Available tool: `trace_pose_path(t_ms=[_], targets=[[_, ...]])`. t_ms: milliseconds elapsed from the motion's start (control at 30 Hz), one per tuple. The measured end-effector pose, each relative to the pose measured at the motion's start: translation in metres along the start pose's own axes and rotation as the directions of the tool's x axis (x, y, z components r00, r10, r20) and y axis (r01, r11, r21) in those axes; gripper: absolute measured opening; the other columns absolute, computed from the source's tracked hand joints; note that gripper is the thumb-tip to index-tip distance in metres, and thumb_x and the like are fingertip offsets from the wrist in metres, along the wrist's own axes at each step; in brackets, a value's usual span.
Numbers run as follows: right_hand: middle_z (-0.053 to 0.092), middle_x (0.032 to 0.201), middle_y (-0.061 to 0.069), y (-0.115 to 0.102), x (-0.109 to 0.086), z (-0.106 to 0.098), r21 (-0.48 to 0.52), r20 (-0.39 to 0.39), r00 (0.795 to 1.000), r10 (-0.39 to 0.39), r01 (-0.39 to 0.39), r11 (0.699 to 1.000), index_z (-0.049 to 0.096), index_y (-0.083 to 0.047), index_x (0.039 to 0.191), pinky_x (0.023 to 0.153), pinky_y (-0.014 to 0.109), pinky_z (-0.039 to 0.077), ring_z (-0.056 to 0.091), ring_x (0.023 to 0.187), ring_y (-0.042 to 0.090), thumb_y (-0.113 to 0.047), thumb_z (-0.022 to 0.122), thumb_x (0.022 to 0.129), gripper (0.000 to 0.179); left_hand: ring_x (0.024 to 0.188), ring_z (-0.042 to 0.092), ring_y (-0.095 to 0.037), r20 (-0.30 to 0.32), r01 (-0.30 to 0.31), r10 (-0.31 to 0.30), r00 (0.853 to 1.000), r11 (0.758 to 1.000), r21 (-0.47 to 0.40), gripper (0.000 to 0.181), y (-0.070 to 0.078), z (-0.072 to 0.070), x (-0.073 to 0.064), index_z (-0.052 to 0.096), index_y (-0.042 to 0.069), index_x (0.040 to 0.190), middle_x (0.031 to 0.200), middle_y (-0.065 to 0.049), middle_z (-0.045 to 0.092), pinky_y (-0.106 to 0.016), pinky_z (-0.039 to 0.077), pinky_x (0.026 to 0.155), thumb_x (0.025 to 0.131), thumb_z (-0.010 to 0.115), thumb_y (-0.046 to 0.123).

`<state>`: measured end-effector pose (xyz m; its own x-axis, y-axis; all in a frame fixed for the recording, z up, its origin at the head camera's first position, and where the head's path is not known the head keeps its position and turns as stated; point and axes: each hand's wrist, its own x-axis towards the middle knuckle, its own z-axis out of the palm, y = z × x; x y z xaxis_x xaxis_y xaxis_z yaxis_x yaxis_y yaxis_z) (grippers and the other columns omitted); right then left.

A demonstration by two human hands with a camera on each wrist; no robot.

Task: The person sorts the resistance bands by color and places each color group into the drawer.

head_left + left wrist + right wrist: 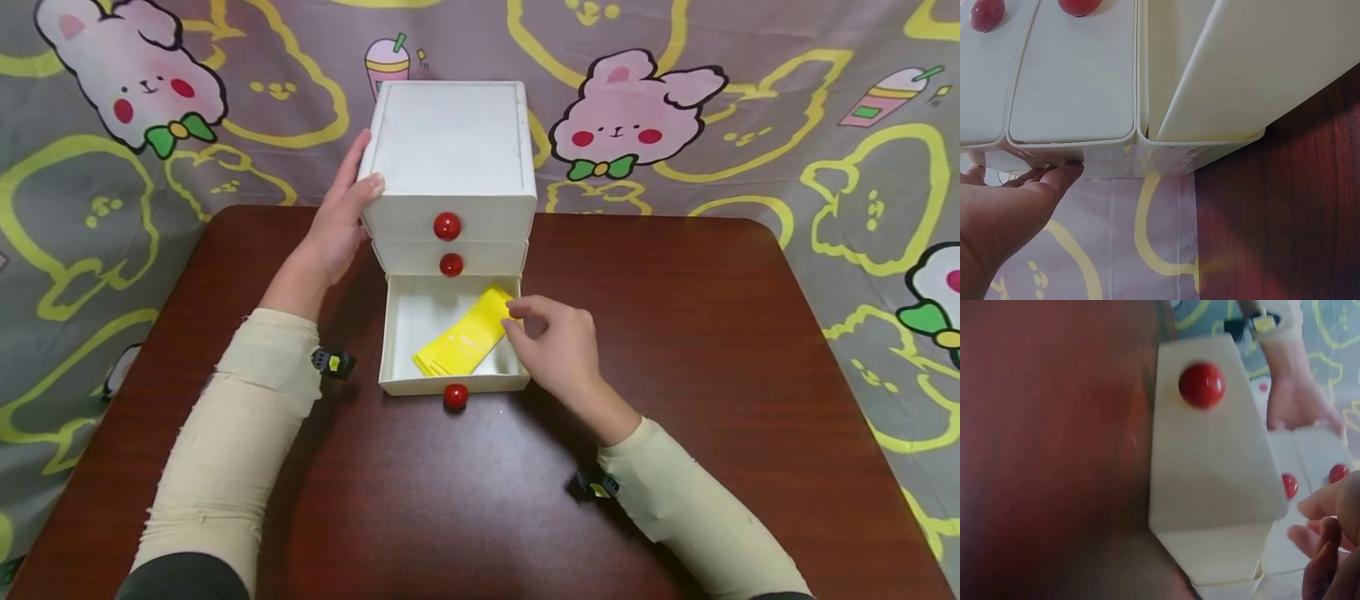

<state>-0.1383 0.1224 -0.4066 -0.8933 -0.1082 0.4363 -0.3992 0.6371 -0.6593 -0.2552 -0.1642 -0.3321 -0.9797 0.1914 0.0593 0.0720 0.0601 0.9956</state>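
Note:
A small white drawer cabinet (453, 137) with red round knobs stands on the table, its bottom drawer (401, 312) pulled out. Inside that drawer lies a flat yellow packet-like piece (465, 337) with faint pale print, slanting up to the right. My left hand (341, 212) rests against the cabinet's left side, thumb at the top front corner; in the left wrist view its fingertips (1072, 169) touch the side wall. Over the drawer's right edge hovers my right hand (558, 342), thumb and forefinger apart beside the yellow piece's upper end. Nothing shows between those fingers in the right wrist view.
The dark red-brown table (675, 333) reaches to a curtain (255, 75) with cartoon rabbits, hung behind and at both sides. Two upper drawers are closed, with red knobs (447, 226) facing me. Another red knob (455, 397) juts from the open drawer's front.

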Motion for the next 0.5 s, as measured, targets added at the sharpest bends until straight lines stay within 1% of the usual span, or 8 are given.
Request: trace_pose_path(t_ms=[100,200,300,367,433,500], targets=[[0.074,0.089,-0.002,-0.005,-0.016,-0.003,0.059,-0.071,0.994,-0.082,0.086,0.995,0.079,-0.009,0.100,0.048,0.027,0.040,0.045,0.048,0.008,-0.018,0.080,0.084,0.019,0.140,0.025,-0.023,0.003,-0.002,0.002,1.000,1.000,-0.002,0.063,0.001,0.000,0.000,0.019,0.049,0.157,0.161,0.009,0.015,-0.059,0.025,0.110,0.100,0.046,0.040],[0.074,0.088,-0.003,-0.014,-0.032,-0.004,0.115,-0.099,0.985,-0.144,0.155,0.981,0.079,-0.010,0.098,0.046,0.023,0.039,0.043,0.048,0.004,-0.016,0.081,0.082,0.017,0.140,0.025,-0.022,-0.002,-0.004,0.004,1.000,1.000,0.000,0.063,0.000,0.001,0.000,0.019,0.048,0.157,0.161,0.009,0.016,-0.059,0.025,0.110,0.100,0.046,0.040],[0.074,0.087,-0.003,-0.021,-0.044,0.000,0.154,-0.097,0.977,-0.189,0.203,0.967,0.079,-0.011,0.096,0.045,0.020,0.038,0.042,0.047,0.003,-0.012,0.081,0.081,0.015,0.139,0.025,-0.023,-0.003,-0.007,0.007,1.000,1.000,-0.002,0.064,0.000,0.001,-0.001,0.019,0.047,0.157,0.161,0.009,0.016,-0.059,0.025,0.110,0.100,0.046,0.039],[0.074,0.086,-0.002,-0.024,-0.051,0.003,0.164,-0.089,0.973,-0.211,0.224,0.961,0.079,-0.010,0.094,0.045,0.019,0.039,0.043,0.048,0.003,-0.010,0.081,0.080,0.014,0.139,0.025,-0.023,-0.001,-0.007,0.007,1.000,1.000,-0.002,0.064,0.000,0.001,-0.001,0.018,0.047,0.157,0.161,0.009,0.016,-0.059,0.025,0.110,0.100,0.046,0.039],[0.074,0.086,0.000,-0.025,-0.056,0.007,0.169,-0.078,0.972,-0.224,0.234,0.957,0.079,-0.008,0.094,0.046,0.020,0.044,0.050,0.050,0.006,-0.008,0.080,0.080,0.013,0.139,0.026,-0.023,0.000,-0.007,0.007,1.000,1.000,-0.001,0.064,0.000,0.002,0.000,0.019,0.047,0.157,0.161,0.009,0.016,-0.059,0.025,0.110,0.100,0.046,0.040],[0.074,0.087,0.000,-0.027,-0.060,0.011,0.154,-0.056,0.972,-0.228,0.234,0.960,0.079,-0.007,0.093,0.050,0.023,0.049,0.059,0.056,0.009,-0.008,0.080,0.081,0.012,0.139,0.027,-0.023,-0.001,-0.008,0.008,1.000,1.000,-0.004,0.064,0.000,0.002,0.000,0.019,0.048,0.157,0.161,0.009,0.016,-0.058,0.026,0.110,0.100,0.046,0.040]])
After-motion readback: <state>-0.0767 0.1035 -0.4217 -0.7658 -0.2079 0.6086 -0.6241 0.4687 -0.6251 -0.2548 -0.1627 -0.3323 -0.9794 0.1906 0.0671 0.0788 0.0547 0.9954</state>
